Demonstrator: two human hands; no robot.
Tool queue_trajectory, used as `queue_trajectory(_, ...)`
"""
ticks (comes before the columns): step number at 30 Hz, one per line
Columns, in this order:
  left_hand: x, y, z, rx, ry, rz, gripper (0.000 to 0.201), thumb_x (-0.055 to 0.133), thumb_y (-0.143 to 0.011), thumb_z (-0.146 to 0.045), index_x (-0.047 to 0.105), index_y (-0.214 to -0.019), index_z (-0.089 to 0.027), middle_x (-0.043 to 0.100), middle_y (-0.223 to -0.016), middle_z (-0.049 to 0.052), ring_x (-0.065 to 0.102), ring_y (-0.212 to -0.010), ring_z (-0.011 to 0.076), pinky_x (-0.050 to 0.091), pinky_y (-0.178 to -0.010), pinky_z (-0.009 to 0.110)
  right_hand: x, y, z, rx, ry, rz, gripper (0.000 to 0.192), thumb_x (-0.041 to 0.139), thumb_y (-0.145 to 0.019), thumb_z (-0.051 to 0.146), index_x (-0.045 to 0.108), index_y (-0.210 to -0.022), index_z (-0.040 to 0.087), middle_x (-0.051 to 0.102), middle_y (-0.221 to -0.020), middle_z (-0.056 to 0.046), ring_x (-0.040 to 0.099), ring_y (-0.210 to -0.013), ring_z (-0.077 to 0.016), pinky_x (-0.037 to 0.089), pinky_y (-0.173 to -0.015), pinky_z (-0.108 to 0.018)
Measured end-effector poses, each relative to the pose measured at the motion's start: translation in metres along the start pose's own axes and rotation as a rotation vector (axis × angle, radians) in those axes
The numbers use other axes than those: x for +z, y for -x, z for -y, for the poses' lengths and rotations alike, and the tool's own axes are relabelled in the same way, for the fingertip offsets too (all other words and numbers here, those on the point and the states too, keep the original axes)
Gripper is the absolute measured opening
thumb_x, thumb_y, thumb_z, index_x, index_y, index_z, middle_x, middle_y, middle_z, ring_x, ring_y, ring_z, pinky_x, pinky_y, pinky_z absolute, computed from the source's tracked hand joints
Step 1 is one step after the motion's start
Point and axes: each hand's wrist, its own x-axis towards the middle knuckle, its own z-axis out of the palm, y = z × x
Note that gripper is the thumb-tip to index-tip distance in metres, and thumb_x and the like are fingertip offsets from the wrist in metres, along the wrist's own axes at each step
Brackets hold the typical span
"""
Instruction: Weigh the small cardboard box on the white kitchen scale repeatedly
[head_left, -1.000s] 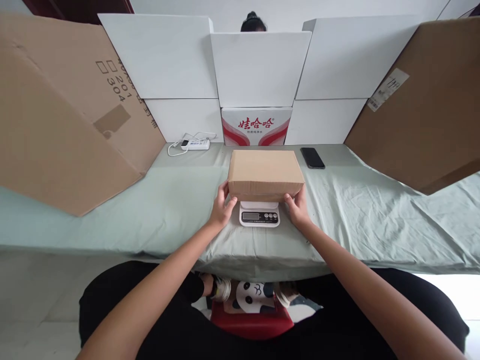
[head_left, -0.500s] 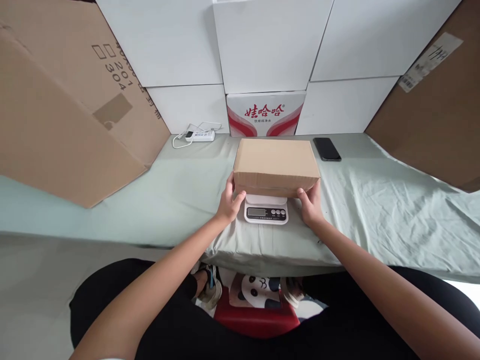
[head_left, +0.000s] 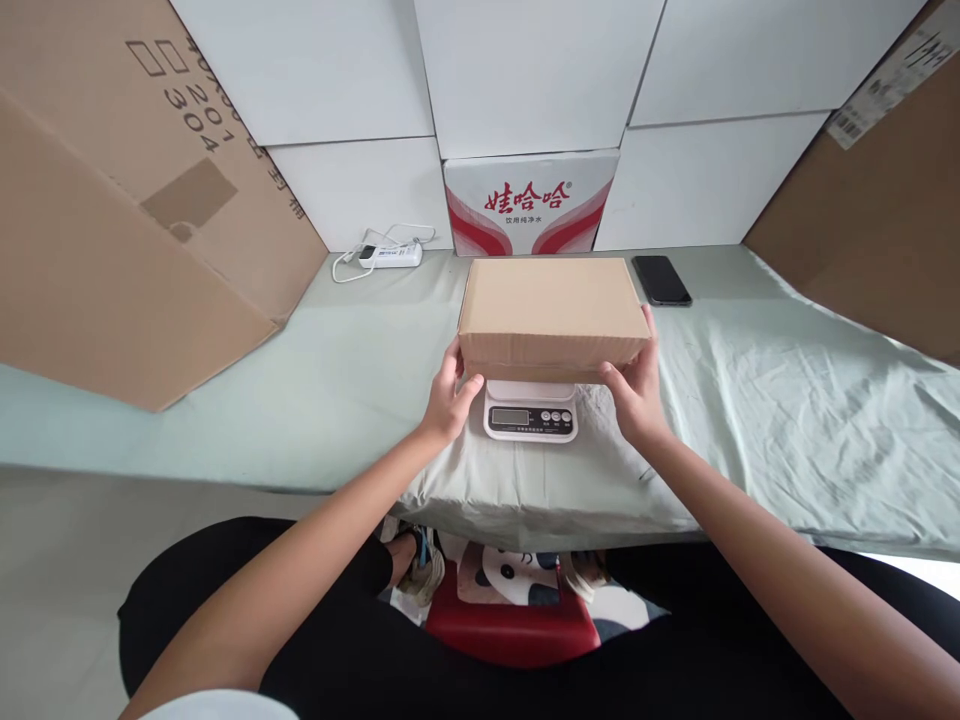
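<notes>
A closed brown cardboard box [head_left: 551, 300] is over a white digital kitchen scale [head_left: 531, 420], covering most of its weighing plate. My left hand [head_left: 450, 398] grips the box at its front left corner, thumb in front and fingers along the side. At the front right corner my right hand [head_left: 637, 390] grips it too, thumb on the front face and fingers up the right side. The scale's dark panel with its display and buttons shows below the box; no digits can be read. Whether the box rests on the plate or is held just above it, I cannot tell.
A black phone [head_left: 661, 280] lies behind the box on the right. A white power strip with a cable [head_left: 390, 256] lies at the back left. Large cartons [head_left: 90, 250] flank the cloth-covered table [head_left: 360, 370]. A white and red carton [head_left: 531, 205] stands behind.
The view has shifted slightly, and the box appears a little larger and nearer. My right hand's fingers now reach higher up the box's right side. Both hands stay on the box.
</notes>
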Motion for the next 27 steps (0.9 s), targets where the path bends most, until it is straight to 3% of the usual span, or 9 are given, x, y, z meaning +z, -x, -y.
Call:
queue_trajectory(3,-0.002,0.003,-0.002,-0.009,0.016,0.002,0.084,0.067,-0.096,-0.071,0.047,-0.166,-0.029,0.059,-0.171,0.015,0.055,-0.162,0.0386,0.046,-0.136,0.057,0.003,0.0,0.006,-0.013,0.0,-0.009,0.106,0.079,-0.091,0.071,0.025,-0.178,0.042,0.043,-0.181,-0.009,0.055,-0.159,-0.0363,0.042,-0.14,-0.063)
queue_trajectory(9,-0.002,0.007,-0.008,-0.027,0.03,0.01,0.084,0.068,-0.097,-0.071,0.046,-0.167,-0.03,0.058,-0.173,0.016,0.054,-0.163,0.0384,0.047,-0.136,0.058,0.003,0.004,0.009,0.011,0.001,-0.032,0.109,0.08,-0.089,0.073,0.027,-0.177,0.037,0.062,-0.16,-0.014,0.054,-0.158,-0.0384,0.046,-0.135,-0.069)
queue_trajectory(18,0.001,0.008,-0.009,-0.01,0.03,0.008,0.082,0.068,-0.098,-0.069,0.045,-0.165,-0.027,0.054,-0.176,0.017,0.051,-0.166,0.0392,0.044,-0.138,0.059,0.005,-0.004,0.012,-0.063,0.029,-0.032,0.107,0.077,-0.092,0.072,0.023,-0.177,0.039,0.048,-0.175,-0.013,0.047,-0.166,-0.0395,0.041,-0.139,-0.071)
queue_trajectory(23,0.004,-0.049,-0.017,0.032,0.071,-0.021,0.054,0.068,-0.098,-0.065,0.059,-0.135,-0.027,0.073,-0.151,0.013,0.066,-0.15,0.0356,0.054,-0.126,0.053,0.006,-0.055,0.016,-0.192,0.084,-0.101,0.101,0.067,-0.093,0.078,0.026,-0.176,0.039,0.038,-0.183,-0.01,0.036,-0.172,-0.0388,0.033,-0.143,-0.069)
queue_trajectory(25,0.006,-0.08,-0.012,0.017,0.1,-0.047,0.046,0.067,-0.098,-0.065,0.06,-0.12,-0.026,0.077,-0.137,0.011,0.07,-0.14,0.0349,0.056,-0.121,0.052,0.012,-0.08,0.006,-0.246,0.105,-0.14,0.099,0.064,-0.092,0.081,0.029,-0.174,0.038,0.037,-0.183,-0.01,0.032,-0.174,-0.0378,0.028,-0.145,-0.068)
queue_trajectory(27,0.008,-0.104,-0.001,-0.035,0.108,-0.094,0.048,0.068,-0.096,-0.067,0.059,-0.119,-0.026,0.077,-0.135,0.011,0.07,-0.14,0.0347,0.055,-0.121,0.052,0.024,-0.099,-0.01,-0.252,0.11,-0.181,0.101,0.062,-0.09,0.085,0.031,-0.172,0.035,0.037,-0.182,-0.011,0.03,-0.175,-0.0385,0.024,-0.145,-0.068)
